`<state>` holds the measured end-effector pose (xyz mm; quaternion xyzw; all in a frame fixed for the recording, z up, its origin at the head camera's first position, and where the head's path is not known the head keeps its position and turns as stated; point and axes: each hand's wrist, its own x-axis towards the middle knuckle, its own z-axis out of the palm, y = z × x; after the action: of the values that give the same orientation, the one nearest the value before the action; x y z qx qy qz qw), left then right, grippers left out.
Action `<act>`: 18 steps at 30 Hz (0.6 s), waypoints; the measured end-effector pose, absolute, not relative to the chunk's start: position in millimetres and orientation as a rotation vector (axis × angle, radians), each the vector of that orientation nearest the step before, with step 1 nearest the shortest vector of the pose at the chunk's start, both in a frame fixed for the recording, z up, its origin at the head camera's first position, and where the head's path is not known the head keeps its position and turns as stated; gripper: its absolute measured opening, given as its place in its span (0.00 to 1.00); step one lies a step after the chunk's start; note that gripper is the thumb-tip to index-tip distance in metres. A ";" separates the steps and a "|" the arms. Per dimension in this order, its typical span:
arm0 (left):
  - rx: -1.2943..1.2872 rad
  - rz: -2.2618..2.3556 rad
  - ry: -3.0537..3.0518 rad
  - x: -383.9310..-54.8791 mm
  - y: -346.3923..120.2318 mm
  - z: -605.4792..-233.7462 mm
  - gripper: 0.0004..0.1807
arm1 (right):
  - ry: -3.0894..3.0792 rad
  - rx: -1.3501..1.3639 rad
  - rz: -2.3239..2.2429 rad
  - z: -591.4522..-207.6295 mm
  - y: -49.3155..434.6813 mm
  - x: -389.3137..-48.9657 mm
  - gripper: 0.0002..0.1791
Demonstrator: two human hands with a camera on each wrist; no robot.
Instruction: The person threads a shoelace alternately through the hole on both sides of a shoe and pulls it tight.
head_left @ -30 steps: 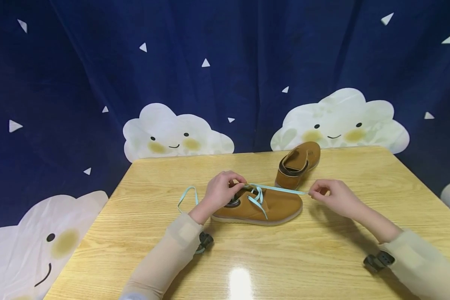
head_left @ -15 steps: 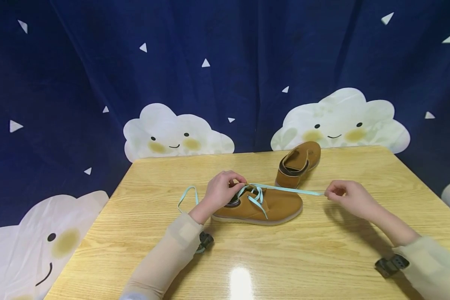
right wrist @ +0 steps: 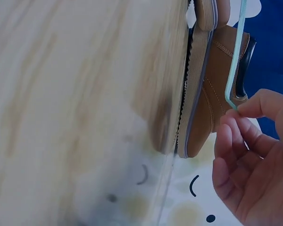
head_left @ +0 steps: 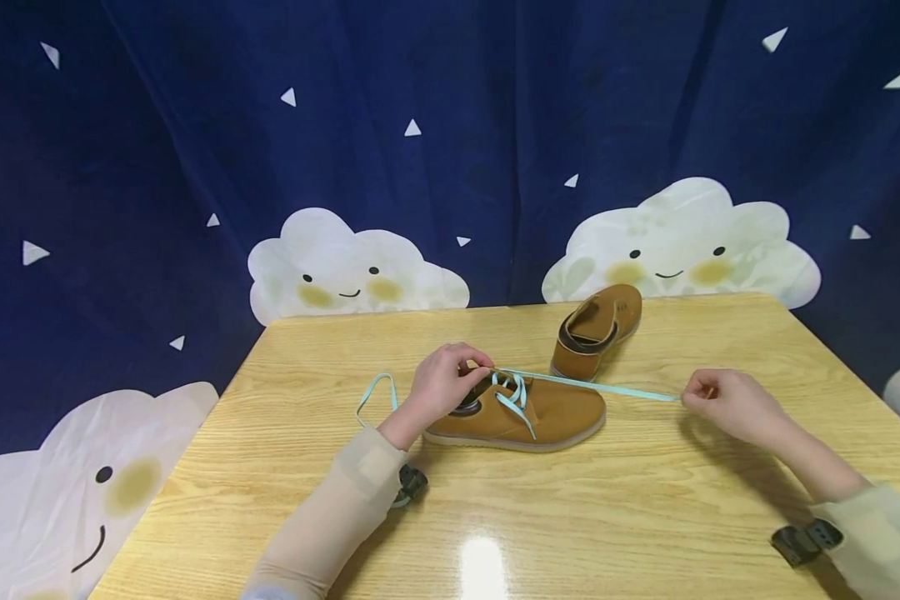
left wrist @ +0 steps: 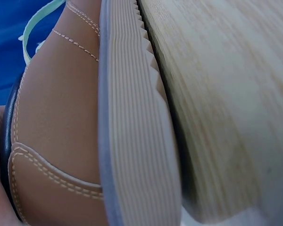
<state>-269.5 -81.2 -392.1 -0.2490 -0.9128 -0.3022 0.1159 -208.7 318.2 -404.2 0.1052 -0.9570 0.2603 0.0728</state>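
Note:
A brown shoe [head_left: 562,412] with a pale sole lies side-on on the wooden table, toe to the right. My left hand [head_left: 444,383] is over its opening and pinches the top of the tongue. Out to the right, my right hand [head_left: 735,408] pinches the end of a light blue shoelace [head_left: 615,389]. That lace runs taut from the eyelets across the toe. In the right wrist view, thumb and fingertips [right wrist: 247,109] meet on the lace. Another lace end hangs down the near side of the shoe. The left wrist view shows mostly the heel and ridged sole [left wrist: 141,117].
A second brown shoe [head_left: 581,358] stands behind the first, near the table's back edge. Left of the left hand, a loop of light blue lace [head_left: 375,392] lies on the table [head_left: 570,517]. A dark blue curtain [head_left: 495,125] with clouds hangs behind.
My right hand has moved right and slightly toward me, drawing the shoelace out longer across the toe. The left hand and the shoe have stayed in place.

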 end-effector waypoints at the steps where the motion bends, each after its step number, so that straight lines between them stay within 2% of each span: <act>1: -0.728 -0.883 -2.675 -269.4 -81.3 -392.0 0.04 | -2.880 0.312 0.781 -403.6 317.7 -208.8 0.08; 11: -0.713 -0.877 -2.679 -269.1 -82.2 -390.3 0.04 | -2.844 0.529 1.000 -391.6 270.0 -219.3 0.06; 18: -0.718 -0.892 -2.692 -267.7 -80.7 -389.2 0.03 | -2.854 0.682 0.954 -391.5 235.8 -232.1 0.04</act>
<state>-267.7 -80.7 -389.2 -0.2440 -0.9149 -0.3030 0.1078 -232.1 235.8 -391.5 0.2210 -0.9246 0.3090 0.0279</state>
